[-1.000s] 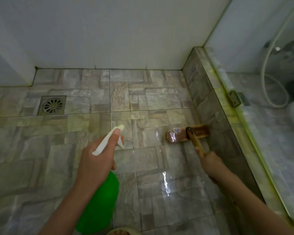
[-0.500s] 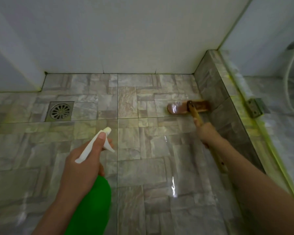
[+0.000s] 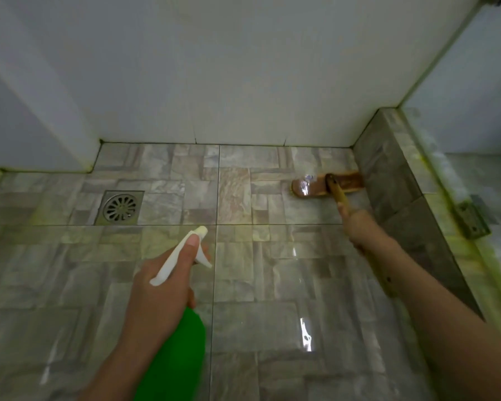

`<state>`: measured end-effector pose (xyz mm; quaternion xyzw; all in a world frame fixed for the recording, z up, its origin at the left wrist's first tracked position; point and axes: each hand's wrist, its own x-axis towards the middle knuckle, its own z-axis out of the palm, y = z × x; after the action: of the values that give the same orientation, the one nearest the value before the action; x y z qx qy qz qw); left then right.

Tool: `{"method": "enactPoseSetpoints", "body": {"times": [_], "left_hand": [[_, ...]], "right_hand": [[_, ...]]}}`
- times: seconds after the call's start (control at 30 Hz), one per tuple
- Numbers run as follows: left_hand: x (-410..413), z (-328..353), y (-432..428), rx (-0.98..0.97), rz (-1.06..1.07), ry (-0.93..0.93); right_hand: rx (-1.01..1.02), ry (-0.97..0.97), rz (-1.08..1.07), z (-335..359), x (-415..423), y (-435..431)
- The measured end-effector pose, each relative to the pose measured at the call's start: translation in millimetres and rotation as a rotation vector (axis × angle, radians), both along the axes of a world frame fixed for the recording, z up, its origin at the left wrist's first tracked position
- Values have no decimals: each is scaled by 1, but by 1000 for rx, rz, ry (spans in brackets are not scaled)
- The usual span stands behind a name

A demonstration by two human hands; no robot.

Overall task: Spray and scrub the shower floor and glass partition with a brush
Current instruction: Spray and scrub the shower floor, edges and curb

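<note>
My left hand grips a green spray bottle by its neck, with a finger lying along the white trigger head, nozzle pointing at the floor ahead. My right hand holds the wooden handle of a long brush; its brown head lies on the wet tiled shower floor in the far right corner, against the tiled curb. The glass partition rises from the curb on the right.
A round metal floor drain sits at the far left of the floor. White walls close the back and left. A metal hinge bracket is fixed on the curb's top, where yellow-green grime runs along the glass edge.
My right hand pushed the brush head forward along the curb toward the back corner. My left hand with the bottle stayed about where it was while the view tilted up.
</note>
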<state>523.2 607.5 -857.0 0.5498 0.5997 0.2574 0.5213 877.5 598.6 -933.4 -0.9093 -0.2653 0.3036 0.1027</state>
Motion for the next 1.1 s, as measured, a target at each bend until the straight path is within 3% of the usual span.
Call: {"method": "enactPoseSetpoints", "body": {"times": [0.2, 0.3, 0.47, 0.7, 0.9, 1.1], "left_hand": [[-5, -6, -1, 41, 53, 11], [-8, -7, -1, 57, 41, -3], [-23, -7, 6, 41, 97, -35], [-63, 3, 11, 40, 51, 7], [-108, 33, 22, 22, 33, 9], [-151, 22, 48, -19, 110, -17]], "right_hand": [[47, 85, 23, 6, 18, 102], [104, 66, -14, 5, -6, 55], [-23, 40, 122, 5, -87, -26], [76, 99, 302, 13, -117, 111], [21, 114, 355, 0, -175, 15], [71, 120, 473, 18, -221, 129]]}}
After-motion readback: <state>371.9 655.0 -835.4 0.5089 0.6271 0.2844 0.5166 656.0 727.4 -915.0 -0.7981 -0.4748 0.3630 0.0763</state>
